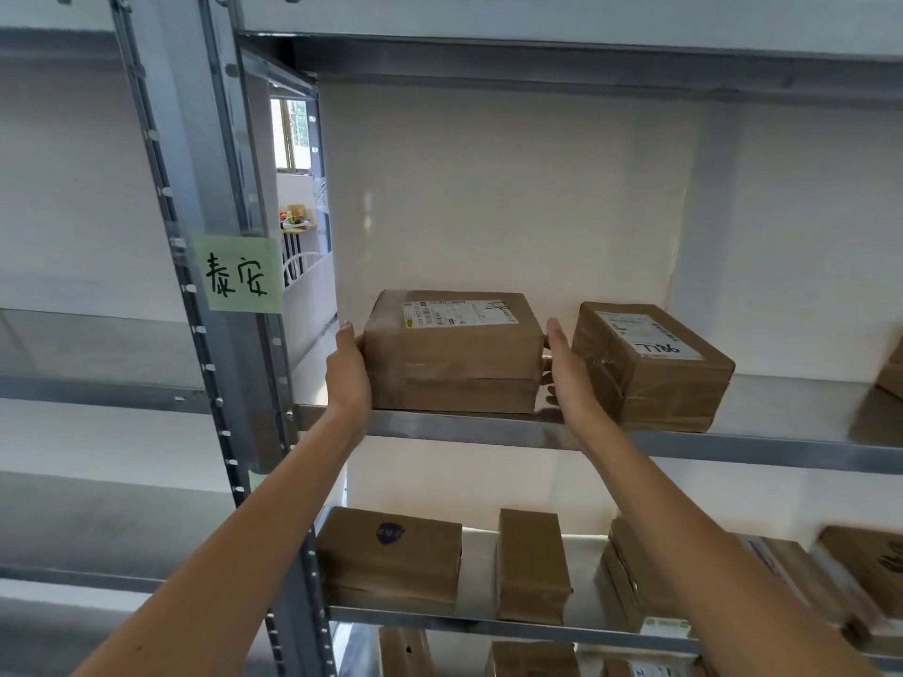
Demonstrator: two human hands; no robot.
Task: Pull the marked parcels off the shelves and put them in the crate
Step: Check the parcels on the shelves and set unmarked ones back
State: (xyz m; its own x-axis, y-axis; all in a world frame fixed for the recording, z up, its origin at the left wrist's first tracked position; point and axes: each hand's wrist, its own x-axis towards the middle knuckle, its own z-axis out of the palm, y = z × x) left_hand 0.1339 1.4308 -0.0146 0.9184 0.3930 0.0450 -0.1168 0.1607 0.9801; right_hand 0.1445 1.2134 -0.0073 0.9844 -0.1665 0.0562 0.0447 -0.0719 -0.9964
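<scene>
1. A person's left hand and right hand flanked a brown taped parcel on a metal shelf, both arms reaching up from below.
2. The left hand lay flat against the parcel's left end, fingers straight and pointing upward; whether the thumb curled under could not be told.
3. The right hand stood beside the parcel's right end, palm turned toward it and fingers extended; contact with the cardboard could not be confirmed.
4. The parcel sat at the front edge of the shelf, near the left upright, a white shipping label on its top face.
5. Just to its right, a second parcel rested at an angle, its label bearing a handwritten number.
6. A green note with handwritten characters was stuck to the steel upright at the left.
7. On the lower shelf stood more brown parcels, among them one with a dark round stamp.
8. No crate appeared in the view.
</scene>
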